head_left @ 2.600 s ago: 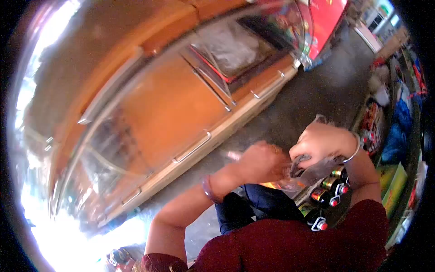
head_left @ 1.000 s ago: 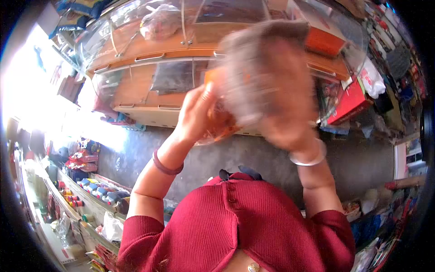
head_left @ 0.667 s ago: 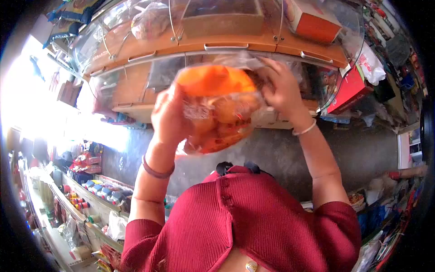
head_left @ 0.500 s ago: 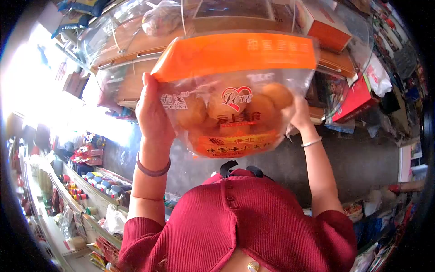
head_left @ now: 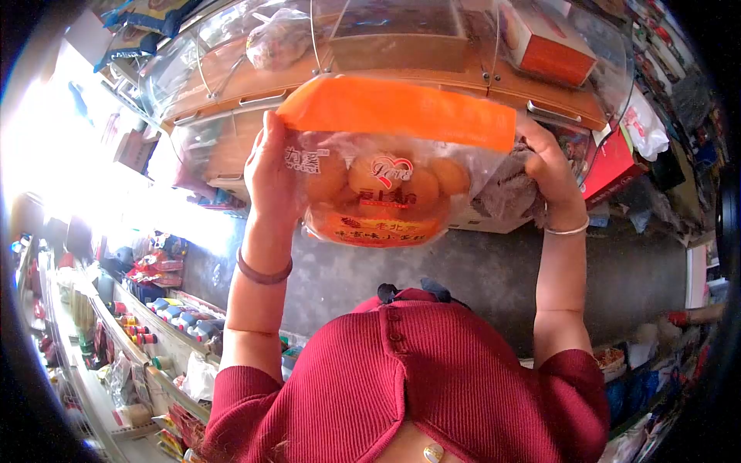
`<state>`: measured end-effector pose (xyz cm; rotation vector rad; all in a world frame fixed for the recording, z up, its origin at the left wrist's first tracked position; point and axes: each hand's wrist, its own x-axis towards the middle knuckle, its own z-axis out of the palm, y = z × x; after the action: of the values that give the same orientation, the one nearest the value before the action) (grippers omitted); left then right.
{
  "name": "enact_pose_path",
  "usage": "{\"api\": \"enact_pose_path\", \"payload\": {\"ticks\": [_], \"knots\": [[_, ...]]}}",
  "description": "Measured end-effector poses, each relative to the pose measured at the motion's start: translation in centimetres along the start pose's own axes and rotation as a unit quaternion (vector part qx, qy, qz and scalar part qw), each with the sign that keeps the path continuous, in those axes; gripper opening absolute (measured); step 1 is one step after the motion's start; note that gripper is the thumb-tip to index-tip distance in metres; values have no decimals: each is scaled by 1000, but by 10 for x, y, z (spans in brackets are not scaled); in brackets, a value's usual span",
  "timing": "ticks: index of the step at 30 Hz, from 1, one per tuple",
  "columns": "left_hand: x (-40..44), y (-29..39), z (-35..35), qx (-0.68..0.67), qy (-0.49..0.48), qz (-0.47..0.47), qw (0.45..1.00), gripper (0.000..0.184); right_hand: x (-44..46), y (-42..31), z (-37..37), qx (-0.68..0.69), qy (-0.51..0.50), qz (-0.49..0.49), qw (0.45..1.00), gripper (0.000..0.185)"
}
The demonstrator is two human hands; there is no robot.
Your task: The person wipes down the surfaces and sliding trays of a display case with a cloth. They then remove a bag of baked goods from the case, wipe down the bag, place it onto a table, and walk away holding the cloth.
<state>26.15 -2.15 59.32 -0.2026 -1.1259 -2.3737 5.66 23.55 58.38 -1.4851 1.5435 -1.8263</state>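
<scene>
A clear plastic bag of round golden buns [head_left: 395, 185] with an orange top band and a "Love" heart print is held up in front of my chest. My left hand [head_left: 272, 174] grips its left edge, with the thumb up at the orange band. At the bag's right side my right hand [head_left: 549, 166] is closed on a crumpled grey cloth [head_left: 508, 187], which lies against the clear plastic. The right fingertips are close to the upper right corner of the bag; whether they pinch it I cannot tell.
Behind the bag stands a glass-topped counter with wooden drawers [head_left: 370, 48]. On it are a white plastic bag [head_left: 276, 38] and a red-and-white box [head_left: 548, 50]. Bottles [head_left: 185, 318] line shelves at left. A red box [head_left: 617, 166] stands at right; grey floor [head_left: 478, 270] lies below.
The bag has moved slightly away and tilted down on its right. My right hand has come out from behind it to the right and upward, and the grey cloth now shows in it.
</scene>
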Motion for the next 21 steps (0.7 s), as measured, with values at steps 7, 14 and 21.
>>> {"api": "enact_pose_path", "payload": {"ticks": [7, 14, 21], "knots": [[12, 21, -11, 427, 87, -3, 900, 38, 23, -25, 26, -214, 40, -49, 975, 14], [23, 4, -45, 135, 126, 140, 973, 25, 24, -47, 114, -284, -119, -239, 921, 21], [49, 10, -76, -209, -168, 220, 938, 25, 32, -42, 135, 31, -269, -78, 959, 45]]}}
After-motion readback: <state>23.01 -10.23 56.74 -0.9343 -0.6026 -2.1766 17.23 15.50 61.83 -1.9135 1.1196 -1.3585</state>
